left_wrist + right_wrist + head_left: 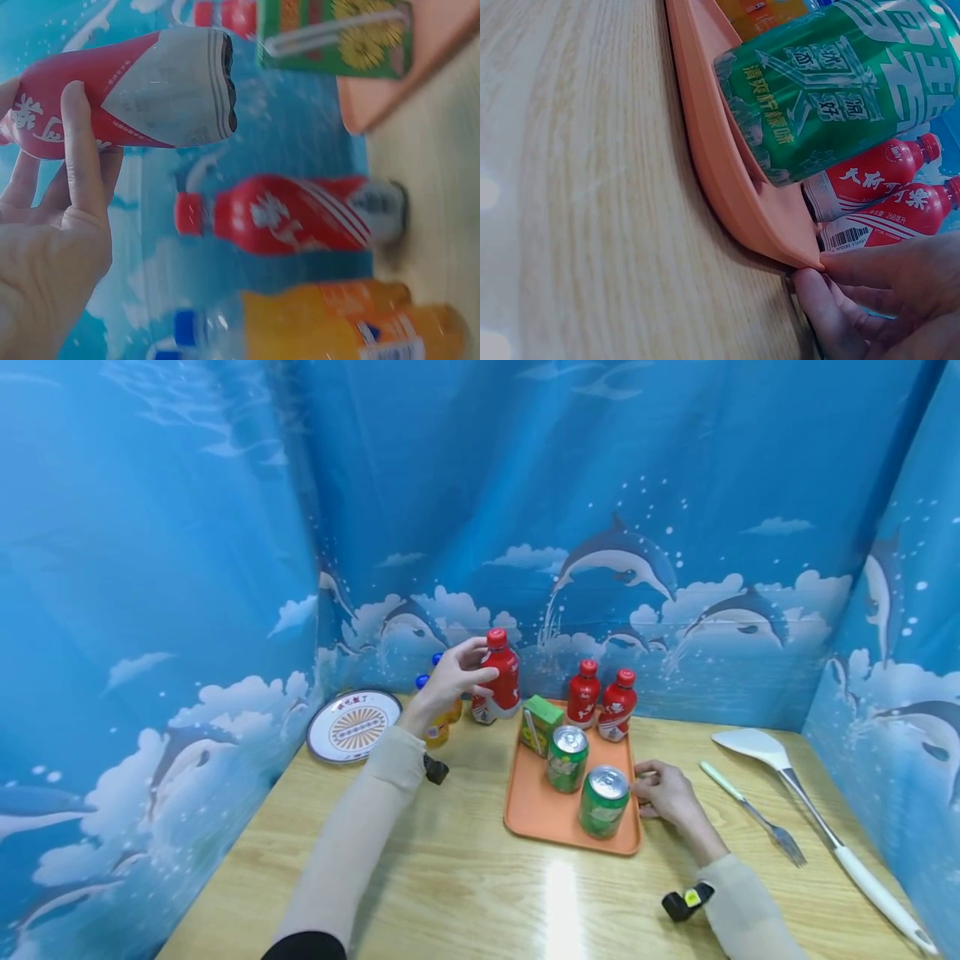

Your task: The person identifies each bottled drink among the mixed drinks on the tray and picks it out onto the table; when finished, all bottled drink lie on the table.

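Note:
My left hand (452,681) grips a red bottle (503,675) by its middle and holds it up off the table, left of the orange tray (536,821). In the left wrist view the held bottle (142,90) shows a red and pale label. Another red bottle (289,215) stands behind and below it. My right hand (667,792) pinches the tray's right rim between thumb and fingers. On the tray stand two green cans (567,760), a green drink carton (540,725) with a straw, and two red bottles (582,693) at the back right corner.
Orange drink bottles (330,322) with blue caps stand behind my left wrist. A patterned plate (355,727) lies at the back left. To the right of the tray lie a fork (757,814) and a long-handled spatula (810,810). Blue dolphin-print curtains enclose the table (465,877).

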The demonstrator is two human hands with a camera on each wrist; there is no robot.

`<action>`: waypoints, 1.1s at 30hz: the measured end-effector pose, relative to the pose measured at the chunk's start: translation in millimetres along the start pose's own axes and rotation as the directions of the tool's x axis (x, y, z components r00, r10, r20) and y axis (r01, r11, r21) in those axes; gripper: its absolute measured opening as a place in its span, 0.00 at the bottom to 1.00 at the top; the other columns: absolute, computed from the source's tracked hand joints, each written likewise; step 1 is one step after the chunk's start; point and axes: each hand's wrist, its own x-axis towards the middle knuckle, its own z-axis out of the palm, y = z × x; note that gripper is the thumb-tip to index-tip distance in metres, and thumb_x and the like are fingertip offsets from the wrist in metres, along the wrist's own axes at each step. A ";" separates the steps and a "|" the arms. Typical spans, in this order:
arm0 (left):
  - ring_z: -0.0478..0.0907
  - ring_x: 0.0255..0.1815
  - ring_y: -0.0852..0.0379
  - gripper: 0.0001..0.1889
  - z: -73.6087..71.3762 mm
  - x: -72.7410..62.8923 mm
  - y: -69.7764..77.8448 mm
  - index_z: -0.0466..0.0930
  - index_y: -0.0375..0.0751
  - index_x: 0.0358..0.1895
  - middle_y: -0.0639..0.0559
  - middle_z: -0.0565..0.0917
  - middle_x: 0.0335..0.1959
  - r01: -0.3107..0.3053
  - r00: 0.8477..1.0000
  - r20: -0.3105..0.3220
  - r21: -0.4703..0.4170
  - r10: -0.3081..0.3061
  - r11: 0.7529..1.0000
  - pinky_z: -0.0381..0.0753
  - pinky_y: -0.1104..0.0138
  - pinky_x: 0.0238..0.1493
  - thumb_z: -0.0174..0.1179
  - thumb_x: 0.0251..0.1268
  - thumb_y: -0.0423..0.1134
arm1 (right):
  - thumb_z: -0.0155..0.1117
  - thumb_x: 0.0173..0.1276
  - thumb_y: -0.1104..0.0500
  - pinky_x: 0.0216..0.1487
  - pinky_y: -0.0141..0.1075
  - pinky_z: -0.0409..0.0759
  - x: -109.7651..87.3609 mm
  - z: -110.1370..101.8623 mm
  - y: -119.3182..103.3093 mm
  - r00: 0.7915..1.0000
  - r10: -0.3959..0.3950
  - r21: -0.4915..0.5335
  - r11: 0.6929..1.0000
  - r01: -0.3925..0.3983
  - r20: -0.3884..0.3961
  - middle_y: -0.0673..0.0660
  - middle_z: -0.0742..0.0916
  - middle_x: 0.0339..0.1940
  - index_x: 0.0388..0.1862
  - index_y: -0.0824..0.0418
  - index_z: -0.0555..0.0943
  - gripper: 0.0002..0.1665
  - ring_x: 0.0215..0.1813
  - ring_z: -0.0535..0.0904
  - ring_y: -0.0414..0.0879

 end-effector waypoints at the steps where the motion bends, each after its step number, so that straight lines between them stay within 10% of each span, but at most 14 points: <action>1: 0.77 0.73 0.38 0.28 -3.5 -2.1 -2.5 0.71 0.45 0.75 0.39 0.77 0.74 0.007 1.000 -0.010 0.009 -0.006 1.000 0.93 0.59 0.47 0.65 0.74 0.36 | 0.62 0.75 0.69 0.36 0.40 0.92 0.1 -0.2 0.2 1.000 -0.003 0.003 1.000 0.003 0.000 0.64 0.86 0.44 0.72 0.73 0.69 0.29 0.33 0.86 0.43; 15: 0.82 0.66 0.40 0.26 -32.1 -20.8 -24.4 0.75 0.47 0.68 0.41 0.82 0.67 0.004 0.996 -0.084 0.235 0.016 0.972 0.91 0.53 0.54 0.71 0.70 0.40 | 0.62 0.75 0.68 0.36 0.40 0.92 0.6 -1.6 -0.6 1.000 0.016 0.002 1.000 -0.016 0.004 0.64 0.86 0.44 0.73 0.72 0.68 0.30 0.34 0.86 0.43; 33: 0.83 0.66 0.37 0.28 -24.4 -35.2 -54.7 0.75 0.41 0.65 0.38 0.81 0.66 0.057 0.989 -0.146 0.389 0.000 0.920 0.87 0.52 0.64 0.74 0.64 0.33 | 0.62 0.75 0.68 0.37 0.40 0.92 4.1 -2.2 0.1 1.000 0.022 -0.007 1.000 -0.022 0.009 0.65 0.86 0.46 0.73 0.72 0.68 0.30 0.35 0.86 0.43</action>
